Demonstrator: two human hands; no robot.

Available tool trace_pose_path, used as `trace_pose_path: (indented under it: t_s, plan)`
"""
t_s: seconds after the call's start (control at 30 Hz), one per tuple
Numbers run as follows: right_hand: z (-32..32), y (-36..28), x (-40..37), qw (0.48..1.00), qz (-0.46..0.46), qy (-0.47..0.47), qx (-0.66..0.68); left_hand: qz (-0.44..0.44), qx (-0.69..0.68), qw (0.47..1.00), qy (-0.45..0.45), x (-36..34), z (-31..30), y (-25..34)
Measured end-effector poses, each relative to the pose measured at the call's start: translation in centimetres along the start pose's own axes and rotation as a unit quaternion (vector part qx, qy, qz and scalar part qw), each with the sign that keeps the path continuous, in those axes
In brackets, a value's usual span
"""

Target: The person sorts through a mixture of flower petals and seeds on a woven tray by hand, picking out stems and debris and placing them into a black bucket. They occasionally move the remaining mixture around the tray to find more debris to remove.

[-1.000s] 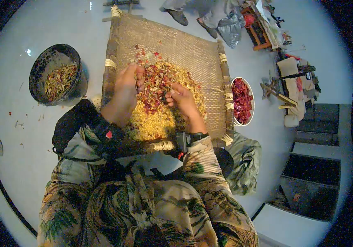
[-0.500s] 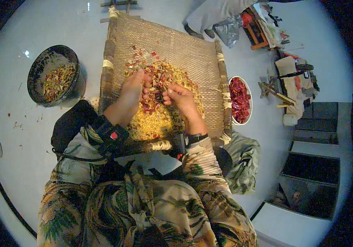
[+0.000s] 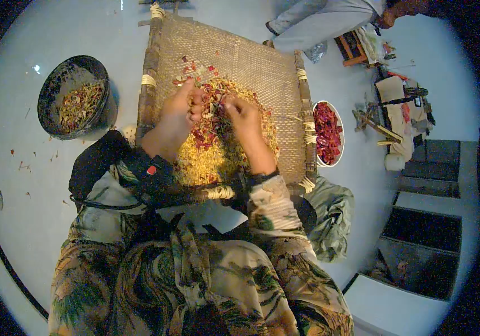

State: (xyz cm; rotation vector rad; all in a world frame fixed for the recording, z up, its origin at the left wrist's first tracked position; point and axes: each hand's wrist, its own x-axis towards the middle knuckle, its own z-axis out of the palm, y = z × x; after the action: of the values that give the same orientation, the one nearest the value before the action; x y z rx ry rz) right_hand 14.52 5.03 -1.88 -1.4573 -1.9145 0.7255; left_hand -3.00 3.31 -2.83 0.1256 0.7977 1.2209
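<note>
My left hand [image 3: 179, 111] is closed in a loose fist over a pile of yellow seeds mixed with red pieces that look like dried chilli [image 3: 203, 162]. What its fingers hold is hidden. Close by on the right, my right hand [image 3: 244, 119] has thumb and fingers pinched together, slightly blurred, and I cannot make out what is in them. Both hands are just above the pile, a small gap apart. The pile lies on the near half of a woven rope cot [image 3: 240, 53] with a wooden frame.
A black bucket [image 3: 108, 109] holding stems and chilli bits stands on the left. Right of the cot is a white bowl [image 3: 339, 157] of red chilli pieces. Scraps dot the floor at left. Another person's pale-clothed leg [image 3: 324, 25] is beyond the cot; small furniture [image 3: 391, 92] stands farther right.
My right hand has shifted slightly and turned, its fingers drawn closer together. My left hand stays nearly in place. The other person has moved to the right beyond the cot.
</note>
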Motion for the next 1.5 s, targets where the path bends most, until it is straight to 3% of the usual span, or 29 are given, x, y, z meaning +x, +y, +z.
trace_pose_path:
  t_s: [0.07,0.1,0.23,0.33,0.37,0.5,0.6,0.7,0.8,0.9,0.97,1.03,1.13,1.17,1.4,1.43,1.5]
  plan:
    - [0.9,-0.3,-0.4,0.982,0.023,-0.037,-0.184,0.028,-0.01,1.0,0.01,0.6,-0.5,0.2]
    - [1.3,-0.4,-0.1,0.965,0.081,-0.099,-0.227,0.056,-0.015,0.998,0.018,0.3,-0.3,0.5]
    - [3.3,0.6,-0.2,0.944,0.071,-0.088,-0.31,0.115,-0.02,0.993,0.007,-0.5,-0.2,1.7]
    - [3.0,1.1,0.2,0.969,0.131,-0.072,-0.197,0.117,0.002,0.99,0.081,-1.5,1.2,2.0]
    - [2.2,1.2,0.3,0.978,0.128,-0.095,-0.131,0.113,0.005,0.992,0.059,-1.4,0.9,2.0]
    - [1.9,5.5,0.4,0.982,0.113,-0.041,0.145,0.103,0.031,0.994,0.002,-1.6,0.6,1.7]
    - [0.2,5.1,1.4,0.989,0.102,-0.08,0.068,0.105,0.08,0.991,0.013,-1.4,0.8,1.0]
    - [-0.4,-0.8,1.2,0.982,0.072,-0.041,0.168,0.077,0.093,0.992,0.041,-1.5,1.3,0.5]
    - [-1.3,-6.7,1.2,0.953,0.125,-0.077,0.264,0.044,0.064,0.996,0.039,-2.3,2.2,0.6]
    - [-0.1,-4.1,2.1,0.985,0.078,-0.052,0.142,0.028,0.04,0.998,0.032,-2.1,2.1,0.6]
    - [0.8,-2.2,2.5,0.997,0.046,-0.042,-0.042,0.024,0.026,0.998,0.045,-1.8,1.8,0.9]
    - [2.0,-1.1,2.7,0.987,0.036,-0.049,-0.15,0.026,0.009,0.997,0.074,-1.8,1.4,1.6]
    - [3.3,0.0,2.7,0.947,0.034,-0.1,-0.303,0.112,-0.006,0.993,0.04,-1.9,1.1,2.7]
    - [3.8,1.8,2.7,0.946,-0.004,-0.086,-0.311,0.113,-0.015,0.993,0.043,-1.7,0.9,2.9]
    - [3.0,2.5,3.2,0.988,0.041,-0.035,-0.145,0.147,-0.042,0.987,0.045,-1.3,0.6,3.2]
    - [2.7,1.3,3.2,0.982,0.033,-0.044,-0.179,0.157,-0.045,0.986,0.045,-1.2,0.6,3.3]
    - [3.1,0.3,3.1,0.99,-0.035,-0.082,-0.108,0.152,-0.055,0.986,0.035,-0.9,0.1,3.3]
